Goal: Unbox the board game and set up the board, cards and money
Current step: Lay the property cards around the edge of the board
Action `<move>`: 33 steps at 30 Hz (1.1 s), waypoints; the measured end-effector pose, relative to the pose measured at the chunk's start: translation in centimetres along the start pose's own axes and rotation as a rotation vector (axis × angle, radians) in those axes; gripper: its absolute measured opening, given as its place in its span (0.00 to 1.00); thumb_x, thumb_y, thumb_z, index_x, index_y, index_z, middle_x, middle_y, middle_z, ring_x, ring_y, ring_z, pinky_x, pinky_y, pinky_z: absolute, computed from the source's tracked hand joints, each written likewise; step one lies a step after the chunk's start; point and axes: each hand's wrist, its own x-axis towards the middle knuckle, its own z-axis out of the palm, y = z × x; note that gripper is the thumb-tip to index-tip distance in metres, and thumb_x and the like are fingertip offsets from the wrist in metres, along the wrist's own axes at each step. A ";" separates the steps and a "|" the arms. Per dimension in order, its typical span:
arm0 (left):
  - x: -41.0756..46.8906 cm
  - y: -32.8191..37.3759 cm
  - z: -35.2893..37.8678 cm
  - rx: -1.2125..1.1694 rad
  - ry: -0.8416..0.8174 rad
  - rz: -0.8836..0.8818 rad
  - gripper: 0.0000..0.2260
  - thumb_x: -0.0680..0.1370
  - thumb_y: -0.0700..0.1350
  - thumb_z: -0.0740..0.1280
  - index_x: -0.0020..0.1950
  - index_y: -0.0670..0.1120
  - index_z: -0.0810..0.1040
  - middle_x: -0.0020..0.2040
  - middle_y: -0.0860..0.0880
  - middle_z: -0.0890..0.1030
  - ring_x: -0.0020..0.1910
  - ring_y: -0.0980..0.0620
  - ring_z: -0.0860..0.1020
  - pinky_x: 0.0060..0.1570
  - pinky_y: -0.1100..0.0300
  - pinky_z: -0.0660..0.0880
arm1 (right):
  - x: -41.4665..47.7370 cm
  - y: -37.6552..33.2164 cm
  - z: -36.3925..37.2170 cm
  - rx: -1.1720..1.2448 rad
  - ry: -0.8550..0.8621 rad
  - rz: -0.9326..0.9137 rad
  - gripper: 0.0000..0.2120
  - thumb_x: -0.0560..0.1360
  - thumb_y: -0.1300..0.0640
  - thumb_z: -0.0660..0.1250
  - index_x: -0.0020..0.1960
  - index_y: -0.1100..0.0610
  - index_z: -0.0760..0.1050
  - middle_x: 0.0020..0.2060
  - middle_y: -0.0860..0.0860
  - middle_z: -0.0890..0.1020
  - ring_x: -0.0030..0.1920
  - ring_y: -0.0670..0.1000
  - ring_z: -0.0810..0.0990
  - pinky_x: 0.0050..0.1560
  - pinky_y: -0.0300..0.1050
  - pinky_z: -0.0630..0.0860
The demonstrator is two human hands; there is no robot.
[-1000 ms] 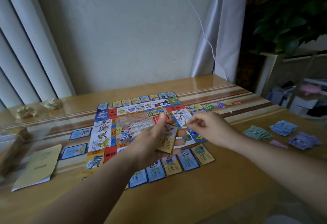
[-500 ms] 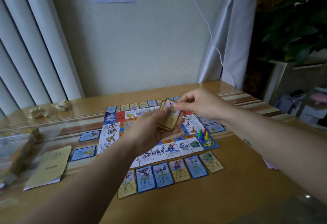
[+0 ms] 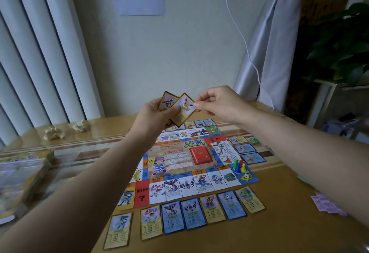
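A glossy wooden table (image 3: 259, 232) is sitting against a pale wall, with bare wood lying open along its near edge. The colourful square game board (image 3: 179, 158) is lying flat mid-table. A row of yellow- and blue-bordered property cards (image 3: 191, 210) is running just beside its near edge. You are holding both hands above the board's far side. Your left hand (image 3: 153, 117) is gripping a small fan of yellow-bordered cards (image 3: 166, 102), and your right hand (image 3: 217, 103) is pinching the front card's corner. Purple paper money (image 3: 327, 205) is lying near the right table edge. At far left a blurred game box (image 3: 22, 174) is resting; its contents cannot be made out.
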 end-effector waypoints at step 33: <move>-5.9 -8.5 -18.5 1.145 0.010 -0.206 0.18 0.81 0.41 0.54 0.67 0.54 0.73 0.57 0.48 0.77 0.47 0.51 0.76 0.49 0.59 0.74 | 6.2 2.6 23.7 -0.197 -0.402 0.007 0.06 0.75 0.62 0.69 0.52 0.58 0.76 0.41 0.48 0.75 0.40 0.47 0.75 0.38 0.36 0.71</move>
